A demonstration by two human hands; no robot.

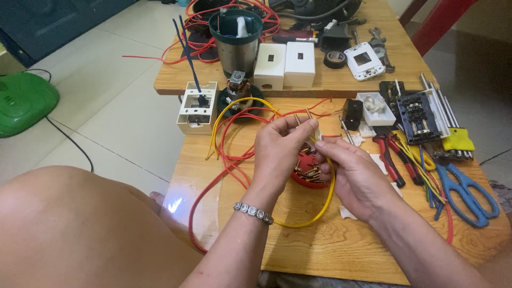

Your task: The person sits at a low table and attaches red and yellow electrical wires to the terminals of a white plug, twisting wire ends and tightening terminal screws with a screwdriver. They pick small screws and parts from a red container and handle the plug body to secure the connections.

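Over a low wooden table (330, 240), my left hand (280, 152) pinches a small white connector piece (318, 132) with two bare wire tips sticking up from it. My right hand (352, 173) is just right of it, fingertips on the same piece and on the yellow wire (322, 210), which loops down below both hands. Red wires (229, 160) curl left of my hands. Under my hands, partly hidden, sits a small red dish (306, 173) of brass screws.
Blue scissors (469, 194), red-handled pliers (389, 154), a black terminal block (418, 114) and a yellow-handled driver set (457, 140) lie at right. A white switch box (197, 106), a motor can (236, 40), white boxes (285, 64) and tape (335, 58) stand behind. My bare knee (80, 229) is at lower left.
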